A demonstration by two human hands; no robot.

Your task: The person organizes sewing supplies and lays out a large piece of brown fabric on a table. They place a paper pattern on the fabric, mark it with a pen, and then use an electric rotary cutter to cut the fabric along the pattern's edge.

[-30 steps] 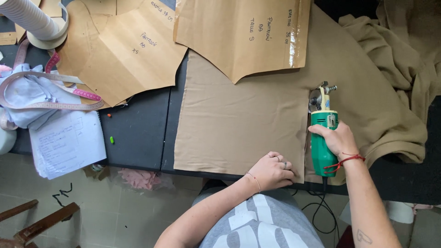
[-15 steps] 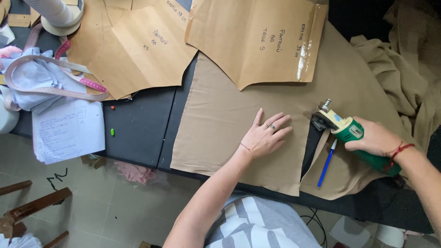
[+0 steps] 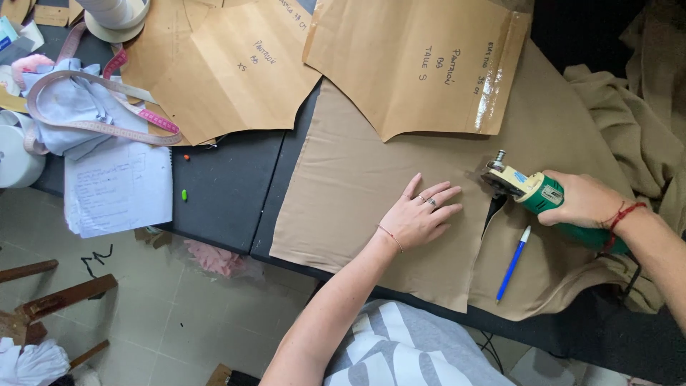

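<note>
Gripping the green rotary cutter [image 3: 532, 189] tight in my right hand [image 3: 582, 200], its blade leftward at the slit's end, I press my left hand [image 3: 418, 214] flat, fingers spread, on the tan fabric [image 3: 343, 193] just left of it.

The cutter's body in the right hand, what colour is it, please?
Green, with a cream head; the head view shows the cutter in the right hand.

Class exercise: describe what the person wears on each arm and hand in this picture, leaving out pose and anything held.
Both arms are bare, with no sleeves. The left hand has rings on two fingers and a thin bracelet at the wrist. The right hand has a red cord bracelet at its wrist.
</note>
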